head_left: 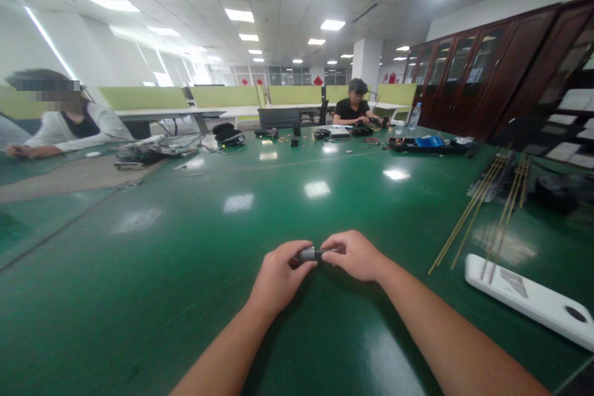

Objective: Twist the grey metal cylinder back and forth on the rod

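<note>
Between my two hands, low over the green tabletop, is a small grey-and-black cylindrical piece. My left hand pinches its grey body with thumb and fingers. At the black, narrower end, my right hand closes thumb and fingertips around it. The cylinder lies roughly level, pointing left to right. Fingers cover both of its ends, so its exact kind cannot be made out.
To the right lie a white oblong case and several thin yellow rods. Along the far side are a black tray with blue material, a plastic bottle and black cases. One person sits opposite, another at left.
</note>
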A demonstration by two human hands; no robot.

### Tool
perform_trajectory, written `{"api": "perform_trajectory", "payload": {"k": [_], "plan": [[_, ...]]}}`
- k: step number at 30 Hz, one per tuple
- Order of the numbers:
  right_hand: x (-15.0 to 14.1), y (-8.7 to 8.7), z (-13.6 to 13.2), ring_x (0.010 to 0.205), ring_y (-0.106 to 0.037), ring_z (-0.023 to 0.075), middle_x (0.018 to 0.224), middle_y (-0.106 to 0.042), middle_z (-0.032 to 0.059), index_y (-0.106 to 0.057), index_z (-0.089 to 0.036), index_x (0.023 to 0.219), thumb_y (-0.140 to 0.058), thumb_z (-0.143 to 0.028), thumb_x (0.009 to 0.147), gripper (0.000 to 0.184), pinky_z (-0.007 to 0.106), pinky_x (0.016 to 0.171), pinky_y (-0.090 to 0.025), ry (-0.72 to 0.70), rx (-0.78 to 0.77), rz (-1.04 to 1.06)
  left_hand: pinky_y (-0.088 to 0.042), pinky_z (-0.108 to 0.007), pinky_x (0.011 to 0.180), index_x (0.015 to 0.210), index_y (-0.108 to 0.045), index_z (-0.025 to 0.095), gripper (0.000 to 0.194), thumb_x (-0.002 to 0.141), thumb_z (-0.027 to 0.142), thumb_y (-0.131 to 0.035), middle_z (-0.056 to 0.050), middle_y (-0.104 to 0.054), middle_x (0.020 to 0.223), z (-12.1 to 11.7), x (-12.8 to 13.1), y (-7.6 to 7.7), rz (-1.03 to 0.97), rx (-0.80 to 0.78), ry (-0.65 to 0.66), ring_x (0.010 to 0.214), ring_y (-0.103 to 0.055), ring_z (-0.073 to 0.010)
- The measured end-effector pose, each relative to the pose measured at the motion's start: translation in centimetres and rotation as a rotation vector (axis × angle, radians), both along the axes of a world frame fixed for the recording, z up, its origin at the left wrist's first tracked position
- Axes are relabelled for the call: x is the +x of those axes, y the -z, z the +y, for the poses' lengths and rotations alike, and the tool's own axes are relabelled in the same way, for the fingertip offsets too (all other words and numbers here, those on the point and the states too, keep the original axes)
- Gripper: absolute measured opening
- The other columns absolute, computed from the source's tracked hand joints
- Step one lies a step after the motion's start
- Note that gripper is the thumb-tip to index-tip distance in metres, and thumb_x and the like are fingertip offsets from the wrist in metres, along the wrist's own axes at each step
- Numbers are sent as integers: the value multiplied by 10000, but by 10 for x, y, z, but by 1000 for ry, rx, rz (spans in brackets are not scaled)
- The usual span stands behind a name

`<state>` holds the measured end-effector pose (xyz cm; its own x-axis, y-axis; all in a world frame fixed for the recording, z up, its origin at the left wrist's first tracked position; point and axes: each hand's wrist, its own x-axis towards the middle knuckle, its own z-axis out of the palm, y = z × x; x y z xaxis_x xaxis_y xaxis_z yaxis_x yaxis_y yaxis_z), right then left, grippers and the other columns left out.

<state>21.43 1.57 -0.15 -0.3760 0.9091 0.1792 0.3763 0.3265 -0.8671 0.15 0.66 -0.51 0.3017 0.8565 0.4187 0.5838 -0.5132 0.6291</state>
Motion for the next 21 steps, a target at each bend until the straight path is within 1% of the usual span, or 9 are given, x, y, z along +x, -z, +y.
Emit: {"api": "perform_trajectory", "payload": {"k": [10, 16, 21], "plan": [[0, 2, 1, 662, -659, 157, 744, -716, 30, -730, -150, 941, -625, -228, 828, 172, 253, 631, -479, 1, -22, 9, -561, -338, 879, 1083, -705, 245, 307, 783, 202, -747, -30, -705, 1067, 0, 0, -1, -10, 6, -16, 922, -673, -217], [0, 3, 1, 675, -651, 150, 770, -715, 22, -719, -165, 932, -645, -229, 819, 149, 250, 643, -479, 17, 29, 0, -574, -324, 838, 1075, -708, 248, 296, 783, 217, -741, -28, -708, 1060, -1, 1, -2, -20, 15, -24, 888, -678, -211], [1, 5, 2, 654, -655, 151, 746, -708, 22, -709, -160, 946, -630, -225, 828, 157, 248, 623, -477, -3, -11, 15, -579, -308, 803, 1069, -710, 238, 288, 782, 232, -735, -38, -708, 1055, 0, 1, -2, -28, 11, -29, 878, -676, -206]]}}
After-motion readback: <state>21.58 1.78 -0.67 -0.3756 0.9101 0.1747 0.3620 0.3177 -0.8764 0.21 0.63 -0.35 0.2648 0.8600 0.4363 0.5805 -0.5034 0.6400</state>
